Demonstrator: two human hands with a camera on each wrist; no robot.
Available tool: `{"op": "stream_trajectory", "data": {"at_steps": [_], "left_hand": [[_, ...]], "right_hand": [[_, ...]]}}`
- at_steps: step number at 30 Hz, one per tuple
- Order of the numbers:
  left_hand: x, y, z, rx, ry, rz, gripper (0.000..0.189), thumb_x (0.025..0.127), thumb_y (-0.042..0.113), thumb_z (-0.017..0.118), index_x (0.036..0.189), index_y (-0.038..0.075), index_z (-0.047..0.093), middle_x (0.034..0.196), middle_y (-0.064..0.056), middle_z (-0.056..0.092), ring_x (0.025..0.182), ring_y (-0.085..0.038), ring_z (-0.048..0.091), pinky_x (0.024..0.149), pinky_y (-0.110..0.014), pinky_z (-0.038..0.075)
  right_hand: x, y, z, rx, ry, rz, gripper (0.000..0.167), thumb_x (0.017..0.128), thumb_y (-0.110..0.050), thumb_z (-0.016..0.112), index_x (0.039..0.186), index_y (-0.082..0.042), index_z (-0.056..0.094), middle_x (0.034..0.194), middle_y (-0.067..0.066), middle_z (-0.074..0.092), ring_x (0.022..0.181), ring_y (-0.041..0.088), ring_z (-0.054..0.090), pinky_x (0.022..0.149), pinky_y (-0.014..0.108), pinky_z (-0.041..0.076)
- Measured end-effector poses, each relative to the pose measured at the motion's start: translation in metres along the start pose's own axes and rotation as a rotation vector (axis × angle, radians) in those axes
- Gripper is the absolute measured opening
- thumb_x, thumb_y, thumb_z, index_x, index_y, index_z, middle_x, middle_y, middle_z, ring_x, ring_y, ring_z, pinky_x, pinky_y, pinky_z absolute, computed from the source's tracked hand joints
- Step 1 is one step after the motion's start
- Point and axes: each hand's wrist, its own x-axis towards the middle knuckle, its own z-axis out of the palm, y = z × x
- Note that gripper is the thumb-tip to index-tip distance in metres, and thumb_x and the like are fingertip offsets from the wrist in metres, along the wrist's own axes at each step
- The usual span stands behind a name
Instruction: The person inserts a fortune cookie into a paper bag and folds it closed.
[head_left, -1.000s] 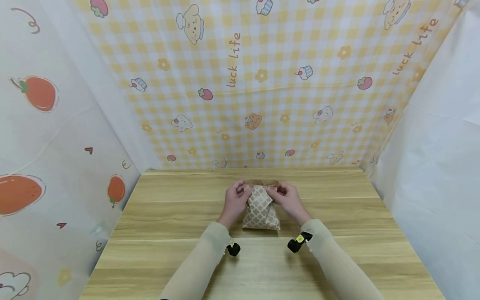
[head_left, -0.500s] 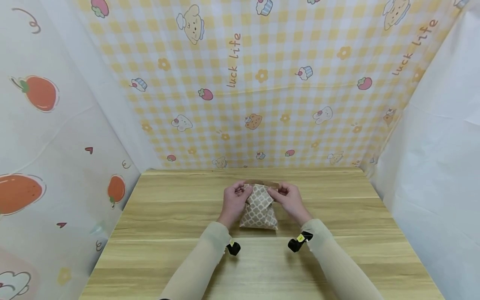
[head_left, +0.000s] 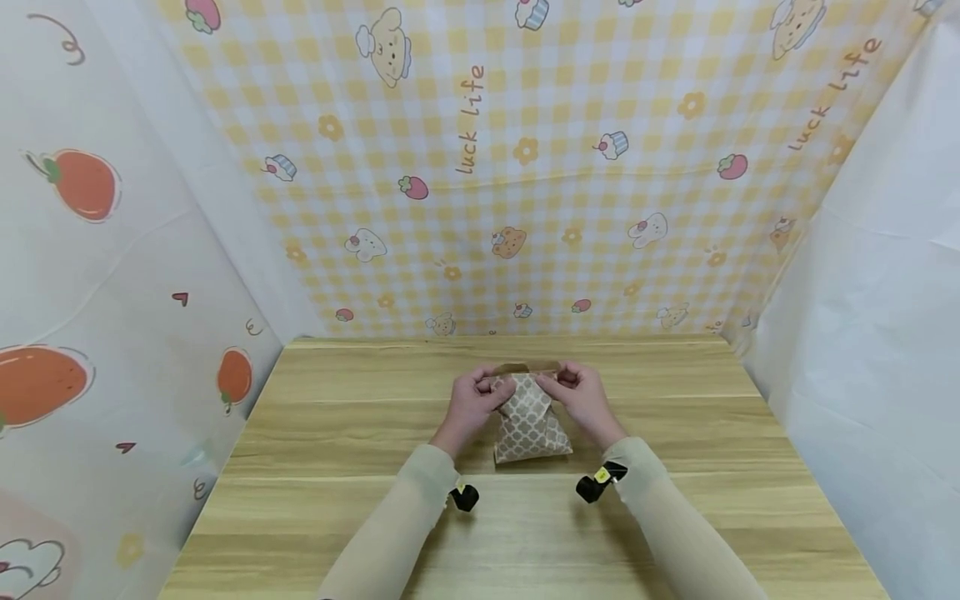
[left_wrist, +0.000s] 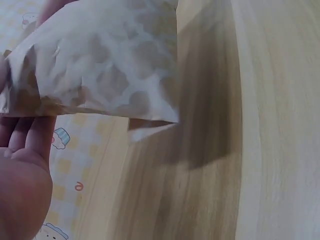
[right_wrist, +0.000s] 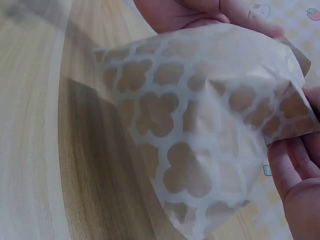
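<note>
A brown paper bag with a white lattice print hangs between both hands over the table, its open-looking brown top edge facing the back wall. My left hand pinches its upper left edge, the thumb lying across the printed front. At the upper right edge, my right hand pinches the paper between thumb and fingers. In the left wrist view the paper bag shows a folded bottom corner above the wood and its shadow. The right wrist view has the bag creased and bulging; its contents are hidden.
The wooden table runs back to a yellow checked cloth wall. White sheets with printed fruit stand at the left, and a plain white sheet at the right. Small black cameras sit on both wrists.
The bag's bottom swings slightly left, then to the right and tilts. My left thumb has slid further right across the front; the right hand stays almost in place.
</note>
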Motion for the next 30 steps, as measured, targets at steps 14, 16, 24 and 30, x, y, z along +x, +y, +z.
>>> {"op": "stream_trajectory", "data": {"at_steps": [14,16,24,30], "left_hand": [[0.0,0.002,0.0,0.074,0.047,-0.008,0.03,0.091,0.005,0.081,0.117,-0.008,0.073,0.064,0.006,0.057,0.059,-0.006,0.053,0.058,-0.018,0.051],[0.001,0.001,-0.001,0.065,0.05,-0.012,0.033,0.091,0.004,0.08,0.12,-0.009,0.072,0.062,0.007,0.052,0.056,-0.004,0.047,0.058,-0.018,0.051],[0.003,-0.002,-0.007,0.045,0.02,-0.015,0.039,0.096,0.004,0.075,0.13,-0.014,0.064,0.06,0.008,0.044,0.055,-0.003,0.045,0.058,-0.017,0.053],[0.001,-0.001,-0.008,-0.042,-0.011,-0.06,0.026,0.099,0.001,0.068,0.125,-0.006,0.067,0.073,0.002,0.07,0.065,-0.01,0.066,0.063,-0.023,0.06]], "right_hand": [[-0.002,0.002,-0.003,-0.129,-0.014,-0.041,0.055,0.092,-0.014,0.083,0.068,-0.001,0.034,0.056,-0.007,0.033,0.051,0.008,0.028,0.05,0.023,0.028],[-0.002,0.002,-0.004,-0.116,-0.02,-0.04,0.059,0.092,-0.013,0.083,0.067,-0.002,0.03,0.056,-0.007,0.037,0.051,0.008,0.031,0.05,0.023,0.033],[-0.002,0.001,-0.01,-0.014,-0.116,-0.026,0.029,0.097,-0.004,0.073,0.086,0.019,0.06,0.08,0.005,0.074,0.076,0.014,0.073,0.075,0.037,0.065],[-0.004,0.001,-0.014,-0.01,-0.134,-0.01,0.03,0.102,-0.006,0.068,0.125,0.014,0.067,0.096,0.008,0.076,0.083,0.016,0.075,0.076,0.033,0.064]]}}
